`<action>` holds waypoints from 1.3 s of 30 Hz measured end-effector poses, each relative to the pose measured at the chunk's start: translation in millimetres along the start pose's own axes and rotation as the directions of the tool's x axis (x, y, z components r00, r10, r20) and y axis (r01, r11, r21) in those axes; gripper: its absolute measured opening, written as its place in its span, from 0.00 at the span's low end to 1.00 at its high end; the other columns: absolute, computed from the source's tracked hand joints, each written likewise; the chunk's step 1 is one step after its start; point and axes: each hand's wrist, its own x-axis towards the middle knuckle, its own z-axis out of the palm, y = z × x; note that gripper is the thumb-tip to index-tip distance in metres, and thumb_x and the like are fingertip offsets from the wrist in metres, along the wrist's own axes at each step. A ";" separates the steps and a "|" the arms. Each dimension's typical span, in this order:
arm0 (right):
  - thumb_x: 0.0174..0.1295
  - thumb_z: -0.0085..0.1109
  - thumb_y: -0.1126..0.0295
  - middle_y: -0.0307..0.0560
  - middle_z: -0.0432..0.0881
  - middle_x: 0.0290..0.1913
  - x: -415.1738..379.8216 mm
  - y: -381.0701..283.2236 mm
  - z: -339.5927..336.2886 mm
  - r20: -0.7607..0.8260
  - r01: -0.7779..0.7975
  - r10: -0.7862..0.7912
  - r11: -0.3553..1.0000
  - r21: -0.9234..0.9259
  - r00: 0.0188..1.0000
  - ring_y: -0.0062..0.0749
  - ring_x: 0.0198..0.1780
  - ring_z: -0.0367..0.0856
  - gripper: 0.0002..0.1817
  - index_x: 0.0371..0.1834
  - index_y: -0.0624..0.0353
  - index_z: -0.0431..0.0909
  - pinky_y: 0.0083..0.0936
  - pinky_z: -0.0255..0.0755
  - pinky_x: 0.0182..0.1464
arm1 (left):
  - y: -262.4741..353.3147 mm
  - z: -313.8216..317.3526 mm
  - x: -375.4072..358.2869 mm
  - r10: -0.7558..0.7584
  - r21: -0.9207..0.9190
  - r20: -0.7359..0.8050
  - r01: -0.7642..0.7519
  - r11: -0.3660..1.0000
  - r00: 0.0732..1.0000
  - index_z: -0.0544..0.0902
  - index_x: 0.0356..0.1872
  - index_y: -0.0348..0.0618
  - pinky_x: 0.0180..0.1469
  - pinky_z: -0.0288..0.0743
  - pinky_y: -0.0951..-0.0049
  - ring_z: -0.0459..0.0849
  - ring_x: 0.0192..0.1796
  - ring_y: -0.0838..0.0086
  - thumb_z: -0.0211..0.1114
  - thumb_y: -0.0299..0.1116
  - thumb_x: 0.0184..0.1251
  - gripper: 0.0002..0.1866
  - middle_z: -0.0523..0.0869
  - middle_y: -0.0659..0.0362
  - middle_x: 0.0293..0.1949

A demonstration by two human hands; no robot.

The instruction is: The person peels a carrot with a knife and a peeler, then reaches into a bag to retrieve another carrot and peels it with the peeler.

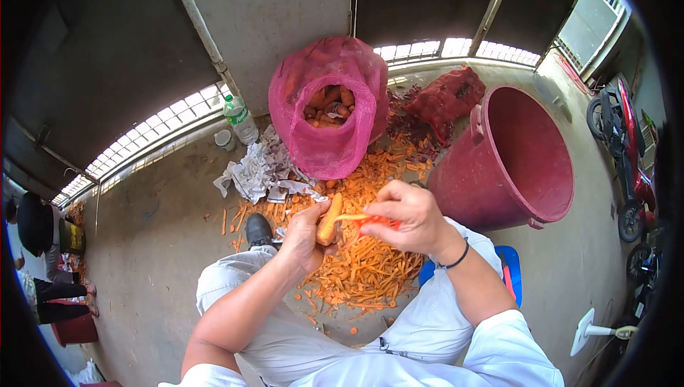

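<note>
My left hand (pixel 306 236) is closed around a carrot (pixel 329 220), held tilted with its upper end pointing away from me. In my right hand (pixel 407 217) is an orange-red peeler (pixel 381 222), partly hidden by my fingers. An orange strip, which may be peel or part of the peeler, spans the gap from the carrot to that hand. Below both hands a large heap of carrot peelings (pixel 370 273) covers the floor between my legs. Beyond the heap stands a pink mesh sack (pixel 285 112), its mouth open on several carrots (pixel 329 105).
A big maroon bin (pixel 463 180) leans at right, beside a red mesh sack (pixel 445 98). Crumpled paper (pixel 258 169), a plastic bottle (pixel 241 120) and a cup (pixel 224 140) lie left of the pink sack. Motorcycles (pixel 627 152) are parked far right. Other people (pixel 53 273) are at far left.
</note>
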 end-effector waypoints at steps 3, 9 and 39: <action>0.48 0.86 0.68 0.43 0.82 0.34 0.9 -5.8 9.7 0.030 0.083 -0.083 0.996 -0.017 0.996 0.29 0.26 0.80 0.16 0.39 0.58 0.91 0.26 0.72 0.26 | -1.1 20.8 -7.9 0.019 0.028 -0.127 -0.016 0.999 0.992 0.81 0.51 0.50 0.21 0.64 0.76 0.80 0.23 0.76 0.54 0.45 0.83 0.13 0.83 0.63 0.29; 0.49 0.85 0.68 0.43 0.82 0.33 -0.6 -1.2 6.8 0.035 0.035 -0.035 0.999 -0.013 0.999 0.29 0.26 0.81 0.15 0.39 0.57 0.91 0.26 0.72 0.27 | -4.8 10.9 -8.6 0.105 0.135 0.053 -0.111 0.985 0.993 0.81 0.50 0.47 0.17 0.64 0.76 0.79 0.22 0.78 0.54 0.42 0.85 0.12 0.84 0.62 0.30; 0.64 0.71 0.84 0.45 0.88 0.41 -1.7 1.2 -1.9 0.118 -0.315 0.295 0.820 0.478 0.948 0.21 0.35 0.85 0.07 0.43 0.67 0.86 0.20 0.79 0.35 | 0.1 8.3 -7.4 0.067 0.090 -0.024 -0.064 0.994 0.998 0.82 0.50 0.49 0.17 0.61 0.76 0.78 0.23 0.78 0.57 0.46 0.83 0.13 0.82 0.64 0.29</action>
